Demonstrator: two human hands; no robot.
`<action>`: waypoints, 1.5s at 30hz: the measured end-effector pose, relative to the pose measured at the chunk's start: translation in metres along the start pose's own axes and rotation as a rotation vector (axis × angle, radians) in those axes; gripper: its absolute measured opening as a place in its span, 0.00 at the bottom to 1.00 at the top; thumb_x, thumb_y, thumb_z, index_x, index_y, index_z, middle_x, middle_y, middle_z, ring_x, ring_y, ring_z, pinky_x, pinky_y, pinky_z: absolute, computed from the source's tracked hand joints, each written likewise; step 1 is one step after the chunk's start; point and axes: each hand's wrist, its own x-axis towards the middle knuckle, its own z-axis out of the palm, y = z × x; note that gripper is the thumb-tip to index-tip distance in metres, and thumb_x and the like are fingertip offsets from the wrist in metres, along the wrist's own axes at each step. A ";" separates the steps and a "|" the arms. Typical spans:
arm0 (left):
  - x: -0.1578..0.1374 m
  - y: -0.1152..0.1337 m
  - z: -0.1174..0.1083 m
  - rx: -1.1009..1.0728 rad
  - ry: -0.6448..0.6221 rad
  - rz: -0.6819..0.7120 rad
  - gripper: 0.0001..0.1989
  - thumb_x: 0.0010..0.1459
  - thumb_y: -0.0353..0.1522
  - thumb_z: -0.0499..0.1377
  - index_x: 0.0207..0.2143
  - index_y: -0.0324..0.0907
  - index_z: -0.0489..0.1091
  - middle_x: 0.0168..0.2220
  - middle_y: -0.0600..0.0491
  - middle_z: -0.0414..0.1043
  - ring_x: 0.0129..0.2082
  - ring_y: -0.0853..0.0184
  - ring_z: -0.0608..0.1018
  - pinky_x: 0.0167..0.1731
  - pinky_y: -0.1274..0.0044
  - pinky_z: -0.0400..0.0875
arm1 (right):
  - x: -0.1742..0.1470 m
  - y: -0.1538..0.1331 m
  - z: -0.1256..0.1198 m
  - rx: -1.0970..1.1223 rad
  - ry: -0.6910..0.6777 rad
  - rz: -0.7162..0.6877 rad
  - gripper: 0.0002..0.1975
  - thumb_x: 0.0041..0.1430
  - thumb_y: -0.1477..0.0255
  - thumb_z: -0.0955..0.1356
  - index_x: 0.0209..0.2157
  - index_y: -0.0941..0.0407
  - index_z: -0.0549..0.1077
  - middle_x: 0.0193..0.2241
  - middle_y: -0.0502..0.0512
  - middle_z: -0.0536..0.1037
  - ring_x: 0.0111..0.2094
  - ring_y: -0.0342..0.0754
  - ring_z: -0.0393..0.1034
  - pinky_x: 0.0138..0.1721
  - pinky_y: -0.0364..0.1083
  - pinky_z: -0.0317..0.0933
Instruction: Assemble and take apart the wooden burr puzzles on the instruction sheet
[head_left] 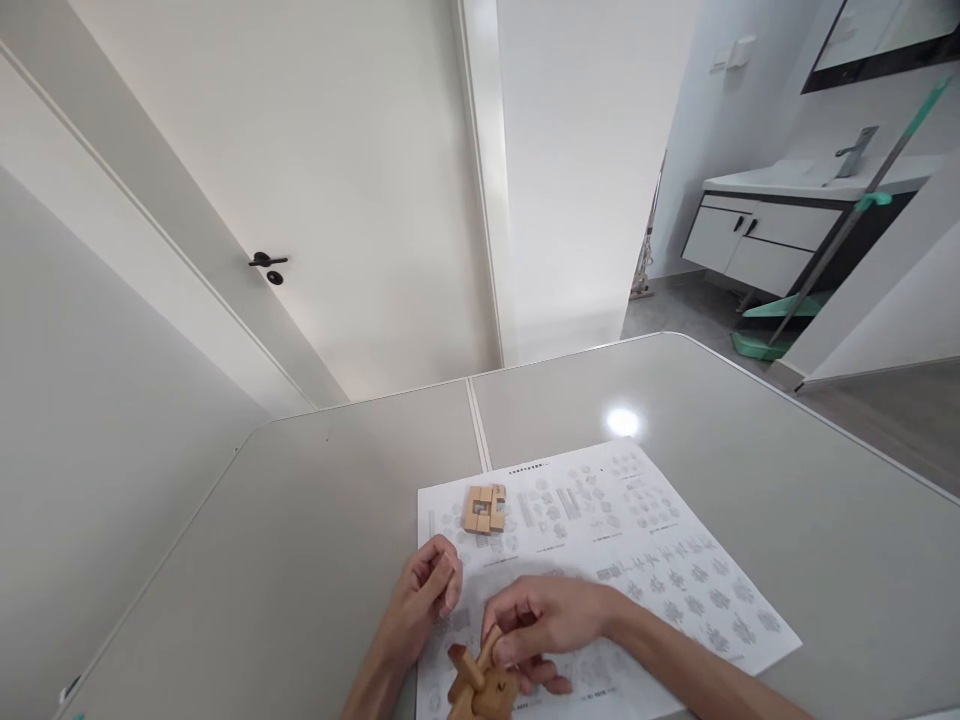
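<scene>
My right hand [544, 625] pinches a light wooden puzzle piece [489, 645] between thumb and fingers. That piece meets a cluster of interlocking wooden puzzle pieces [496, 692] at the bottom edge of the view, partly cut off; one block in it bears a dark mark. Just left of it, my left hand [429, 590] is curled, its thumb against the fingers, and no piece shows in it. Beyond both hands a small assembled wooden block puzzle [484, 509] with gaps in its middle lies on a printed instruction sheet [555, 560].
The sheet lies on a grey table [337, 540] with a seam running across its top. A closed white door [360, 180] stands past the far edge. At the right are a washbasin cabinet [757, 235] and a green dustpan [757, 346] with a long handle.
</scene>
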 end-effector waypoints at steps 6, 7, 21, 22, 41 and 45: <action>0.000 0.004 0.004 0.038 0.008 0.045 0.27 0.57 0.57 0.61 0.34 0.41 0.69 0.25 0.59 0.59 0.22 0.74 0.58 0.23 0.81 0.55 | 0.000 -0.004 0.003 0.122 0.173 -0.083 0.14 0.63 0.61 0.73 0.37 0.58 0.72 0.25 0.47 0.75 0.18 0.36 0.61 0.19 0.38 0.59; 0.000 0.005 0.005 0.067 0.006 0.041 0.28 0.55 0.58 0.62 0.34 0.41 0.70 0.26 0.58 0.60 0.24 0.73 0.60 0.25 0.81 0.57 | -0.001 -0.006 0.002 0.144 0.205 -0.095 0.13 0.64 0.62 0.73 0.37 0.57 0.72 0.25 0.47 0.74 0.18 0.36 0.60 0.19 0.38 0.60; -0.002 0.016 0.003 0.149 -0.183 0.018 0.21 0.59 0.48 0.64 0.26 0.40 0.70 0.29 0.53 0.63 0.30 0.67 0.65 0.33 0.76 0.59 | -0.001 -0.007 0.003 -0.028 0.134 -0.071 0.15 0.63 0.60 0.73 0.36 0.58 0.71 0.24 0.45 0.71 0.16 0.34 0.55 0.15 0.37 0.56; -0.002 0.016 0.002 0.146 -0.184 0.018 0.21 0.58 0.48 0.64 0.26 0.40 0.70 0.29 0.53 0.63 0.29 0.67 0.65 0.33 0.76 0.59 | -0.001 -0.006 0.004 -0.035 0.124 -0.081 0.16 0.63 0.59 0.72 0.36 0.58 0.71 0.24 0.45 0.71 0.15 0.34 0.55 0.15 0.37 0.56; 0.011 0.000 -0.004 -0.377 0.221 -0.092 0.14 0.60 0.40 0.68 0.41 0.38 0.79 0.37 0.49 0.71 0.34 0.67 0.72 0.39 0.75 0.71 | -0.023 -0.023 -0.046 0.464 1.019 -0.698 0.15 0.59 0.63 0.76 0.31 0.56 0.70 0.26 0.46 0.69 0.19 0.35 0.54 0.16 0.34 0.56; 0.012 0.002 -0.003 -0.355 0.234 -0.093 0.14 0.58 0.39 0.69 0.41 0.37 0.79 0.36 0.49 0.70 0.33 0.68 0.72 0.38 0.76 0.71 | -0.033 -0.020 -0.065 0.494 1.162 -0.828 0.11 0.58 0.66 0.77 0.33 0.55 0.73 0.29 0.48 0.72 0.20 0.37 0.55 0.17 0.35 0.62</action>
